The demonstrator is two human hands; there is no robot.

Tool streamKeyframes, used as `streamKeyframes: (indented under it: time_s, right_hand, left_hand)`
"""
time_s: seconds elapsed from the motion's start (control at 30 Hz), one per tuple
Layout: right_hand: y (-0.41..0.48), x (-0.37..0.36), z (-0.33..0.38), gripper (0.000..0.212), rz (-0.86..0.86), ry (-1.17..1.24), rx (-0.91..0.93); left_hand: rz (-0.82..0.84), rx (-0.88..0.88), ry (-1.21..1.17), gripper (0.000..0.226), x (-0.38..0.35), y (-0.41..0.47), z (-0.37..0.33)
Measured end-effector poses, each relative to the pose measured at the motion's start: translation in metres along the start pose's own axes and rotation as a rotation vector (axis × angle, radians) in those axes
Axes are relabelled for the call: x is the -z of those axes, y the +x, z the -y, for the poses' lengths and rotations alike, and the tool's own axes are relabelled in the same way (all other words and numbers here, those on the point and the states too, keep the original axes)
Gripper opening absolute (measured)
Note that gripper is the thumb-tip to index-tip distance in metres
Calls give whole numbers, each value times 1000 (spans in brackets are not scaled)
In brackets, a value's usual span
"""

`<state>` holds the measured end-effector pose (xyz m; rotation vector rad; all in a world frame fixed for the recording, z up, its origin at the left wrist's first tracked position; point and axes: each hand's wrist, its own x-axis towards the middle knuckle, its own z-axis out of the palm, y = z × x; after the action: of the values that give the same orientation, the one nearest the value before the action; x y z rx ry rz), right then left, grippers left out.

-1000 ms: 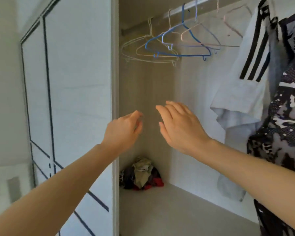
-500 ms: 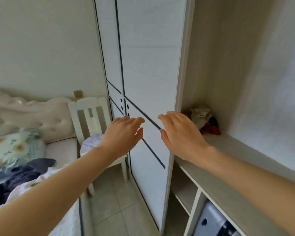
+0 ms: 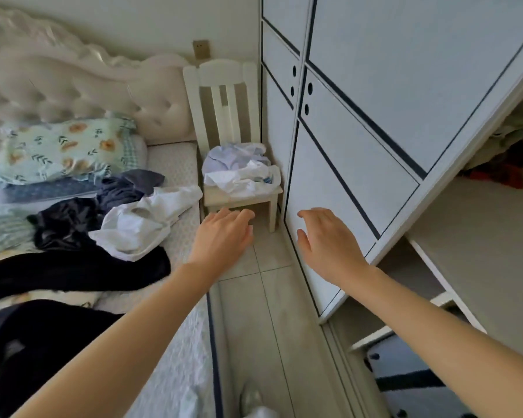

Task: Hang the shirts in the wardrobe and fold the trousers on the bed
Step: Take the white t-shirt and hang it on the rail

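Note:
Both my hands are stretched out in front of me, fingers relaxed and holding nothing. My left hand (image 3: 224, 233) hovers over the floor gap just right of the bed (image 3: 178, 170). My right hand (image 3: 326, 239) is in front of the wardrobe's closed door (image 3: 360, 152). A crumpled white shirt (image 3: 142, 221) lies on the bed, left of my left hand, beside dark garments (image 3: 70, 267) and a bluish-grey garment (image 3: 124, 188). More light clothes (image 3: 242, 167) are heaped on a small white chair (image 3: 224, 95).
The open wardrobe section shows a shelf (image 3: 480, 236) at the right with a bundle of clothes (image 3: 501, 164) in its back corner. A floral pillow (image 3: 64, 146) lies at the bed's head. A narrow tiled floor strip (image 3: 263, 312) runs between bed and wardrobe.
The view has swung from the wardrobe's rail and hangers down and left to the bed and chair. Both hands stay out in front, holding nothing.

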<state>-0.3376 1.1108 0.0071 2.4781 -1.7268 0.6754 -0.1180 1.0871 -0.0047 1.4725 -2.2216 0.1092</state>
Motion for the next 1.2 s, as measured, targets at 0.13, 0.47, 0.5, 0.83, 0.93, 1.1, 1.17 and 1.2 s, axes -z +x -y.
streamKeyframes:
  time_s: [0.13, 0.47, 0.5, 0.83, 0.93, 1.1, 1.17, 1.2]
  right_hand:
    - [12, -52, 7, 31, 104, 82, -62]
    - [54, -127, 7, 39, 352, 153, -245]
    - [62, -133, 4, 39, 369, 158, -251]
    - [172, -216, -63, 42, 513, 145, -260]
    - [216, -243, -94, 42, 560, 131, -251]
    - [290, -283, -148, 44, 591, 103, -237]
    - [318, -301, -167, 43, 600, 89, -261]
    - [329, -309, -175, 42, 610, 85, -277]
  left_hand:
    - [83, 99, -40, 14, -39, -13, 31]
    - [270, 364, -116, 21, -108, -22, 93]
    - [280, 383, -107, 21, -114, -17, 100]
    - [433, 650, -52, 24, -176, 81, 163]
    - [493, 696, -22, 25, -198, 121, 183]
    - [611, 732, 50, 20, -234, 190, 209]
    - [625, 731, 53, 17, -250, 215, 221]
    - [633, 724, 54, 17, -259, 226, 226]
